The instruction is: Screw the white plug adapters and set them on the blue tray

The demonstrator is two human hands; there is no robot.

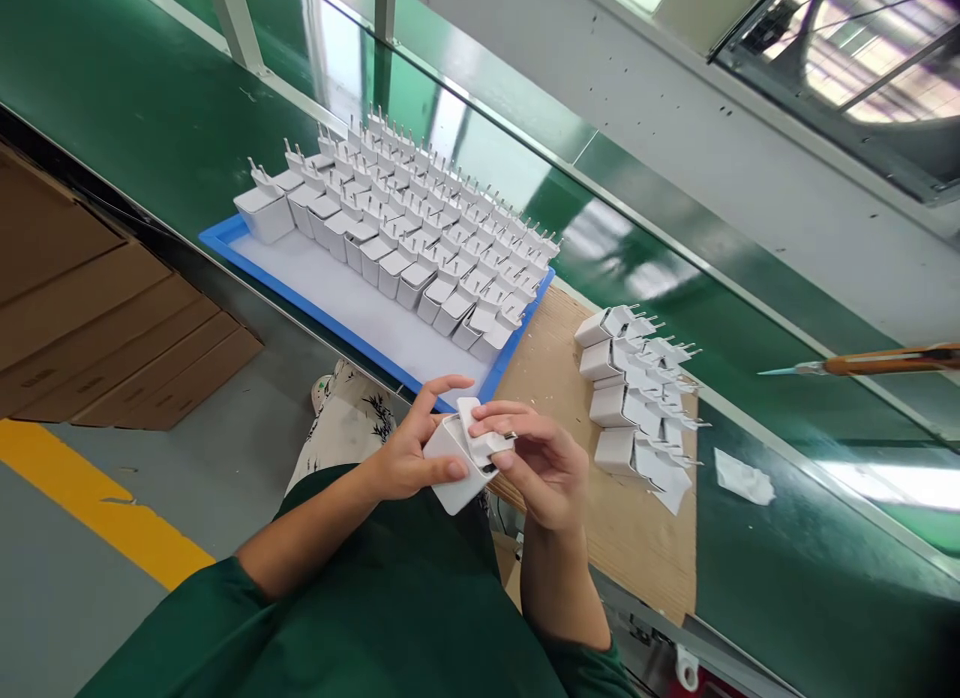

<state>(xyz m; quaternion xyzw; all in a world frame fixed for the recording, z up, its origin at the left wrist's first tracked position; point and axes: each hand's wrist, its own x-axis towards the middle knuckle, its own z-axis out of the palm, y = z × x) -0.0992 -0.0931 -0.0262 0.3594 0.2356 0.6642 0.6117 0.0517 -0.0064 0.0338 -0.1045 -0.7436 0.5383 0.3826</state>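
Note:
Close to my body, my left hand (416,443) grips the white box-shaped housing of a power adapter (456,483), thumb across its near side. My right hand (544,463) pinches the adapter's white plug cover (480,433), which sits tilted at the housing's open end. A dark gap shows between cover and housing; what lies inside is mostly hidden. To the right, several white adapters (611,403) lie on their sides in a column, their covers partly apart from the housings and pins pointing right.
A blue-rimmed tray (300,303) holds rows of upright white adapters (390,228). A wooden board (562,358) lies beside it on the green bench (810,568). An orange-handled screwdriver (885,363) hangs at the right. A white scrap (742,476) lies near the board. Cardboard boxes (97,308) stand left.

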